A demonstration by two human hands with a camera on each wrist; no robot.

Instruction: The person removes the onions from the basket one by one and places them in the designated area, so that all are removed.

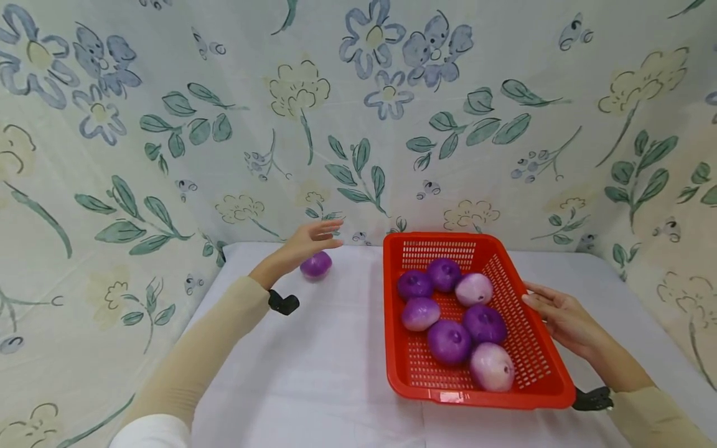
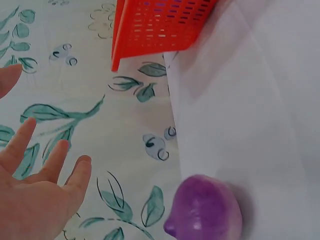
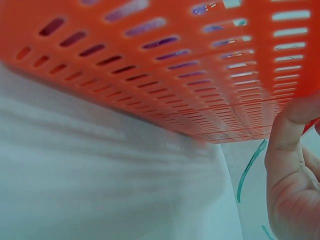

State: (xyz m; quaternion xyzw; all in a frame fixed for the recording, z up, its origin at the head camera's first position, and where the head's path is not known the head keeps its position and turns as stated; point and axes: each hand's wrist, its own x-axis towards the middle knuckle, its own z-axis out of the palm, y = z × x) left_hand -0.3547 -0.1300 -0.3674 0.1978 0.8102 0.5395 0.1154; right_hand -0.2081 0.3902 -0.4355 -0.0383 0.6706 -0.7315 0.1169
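Observation:
My left hand (image 1: 312, 241) hovers with fingers extended above a purple onion (image 1: 316, 266) at the table's far left. In the left wrist view that onion (image 2: 205, 210) lies apart from the spread fingertips (image 2: 60, 147). To the right stands a red plastic basket (image 1: 394, 367) with slotted sides. Several round onions, some deep purple and some pale (image 1: 492, 367), lie inside it. My right hand (image 1: 566, 314) grips the basket's right rim, thumb and fingers at the edge. From the right wrist, the thumb (image 3: 292, 120) shows bent against the slotted wall (image 3: 200, 85).
White cloth (image 1: 330, 361) covers the table. A floral curtain (image 1: 347, 143) hangs behind and on both sides, meeting the table's far edge. Black wrist straps (image 1: 283, 303) are on both forearms.

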